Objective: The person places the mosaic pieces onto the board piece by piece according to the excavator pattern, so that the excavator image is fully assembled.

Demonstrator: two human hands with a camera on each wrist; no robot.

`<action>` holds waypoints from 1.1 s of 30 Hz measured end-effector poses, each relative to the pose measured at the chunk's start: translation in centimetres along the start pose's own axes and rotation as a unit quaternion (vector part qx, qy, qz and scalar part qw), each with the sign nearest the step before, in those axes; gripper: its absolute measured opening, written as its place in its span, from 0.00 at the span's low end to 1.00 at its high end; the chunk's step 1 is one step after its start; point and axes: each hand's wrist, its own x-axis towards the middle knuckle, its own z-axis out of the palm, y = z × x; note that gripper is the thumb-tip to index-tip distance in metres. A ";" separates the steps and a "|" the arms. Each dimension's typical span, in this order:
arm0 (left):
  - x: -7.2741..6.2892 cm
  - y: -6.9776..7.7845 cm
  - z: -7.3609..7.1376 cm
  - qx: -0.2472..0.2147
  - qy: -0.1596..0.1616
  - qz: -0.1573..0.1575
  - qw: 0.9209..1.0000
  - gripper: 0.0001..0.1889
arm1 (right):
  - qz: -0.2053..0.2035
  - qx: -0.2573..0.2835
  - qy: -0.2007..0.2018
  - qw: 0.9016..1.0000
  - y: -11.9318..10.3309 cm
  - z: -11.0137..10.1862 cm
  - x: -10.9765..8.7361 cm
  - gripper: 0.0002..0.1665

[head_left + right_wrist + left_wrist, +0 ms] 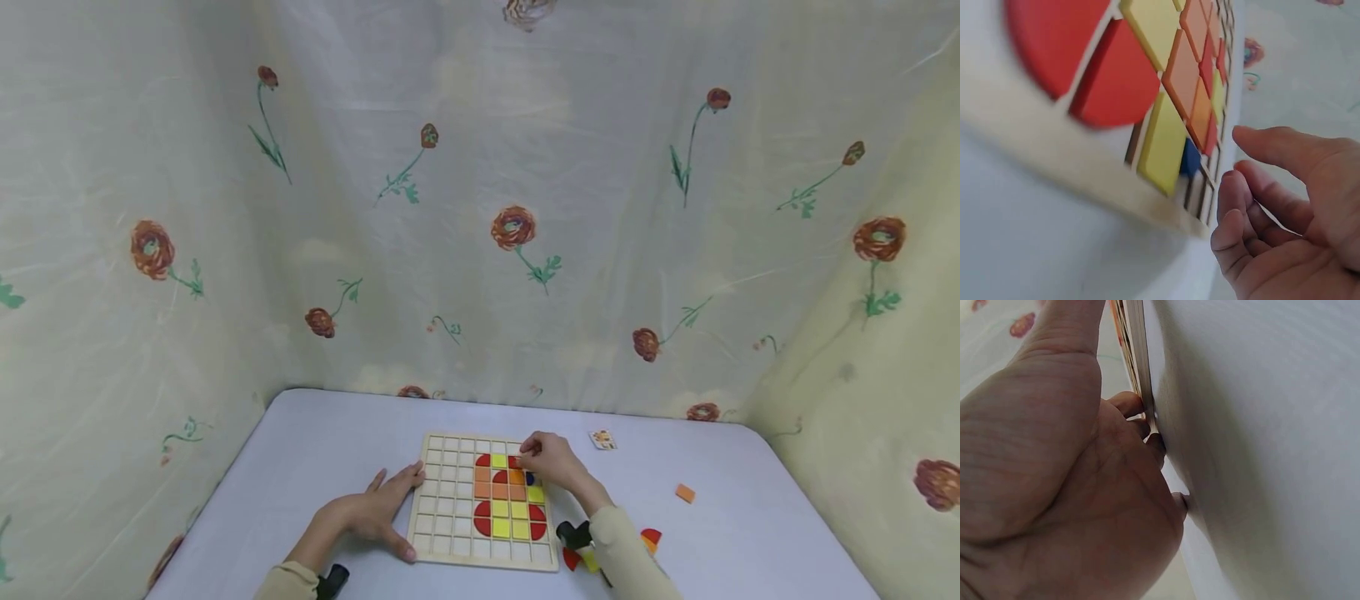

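Observation:
A wooden grid board (442,546) lies on the table, with coloured tiles filling cells toward its right side. My left hand (378,504) rests along the board's left edge, fingers extended and thumb near the lower left corner. The left wrist view shows that hand's fingertips against the board's side. Over the upper right of the board is my right hand (553,458), close to a red tile (513,461). In the right wrist view its thumb and fingers are loosely bent, with a gap and nothing held between them. A blue tile (1190,157) and a yellow tile (1163,144) sit in nearby cells.
A small picture card (603,439) lies beyond the board to the right. An orange square tile (686,493) is farther right. Loose red and orange pieces (651,537) lie near the right sleeve, and another red piece (572,558) is by the board's lower right corner.

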 end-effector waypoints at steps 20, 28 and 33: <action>-0.4 0.0 -0.1 0.000 0.008 0.004 1.000 0.64 | -0.003 -0.017 -0.172 0.985 5.9 -5.5 -11.3 0.19; -0.6 0.4 -0.1 -0.003 0.006 0.007 1.000 0.64 | -0.032 -0.023 -0.160 0.986 6.3 -4.6 -12.5 0.12; -0.3 0.4 -0.1 -0.007 0.007 0.005 1.000 0.64 | -0.023 -0.025 -0.148 0.988 6.2 -4.5 -12.7 0.11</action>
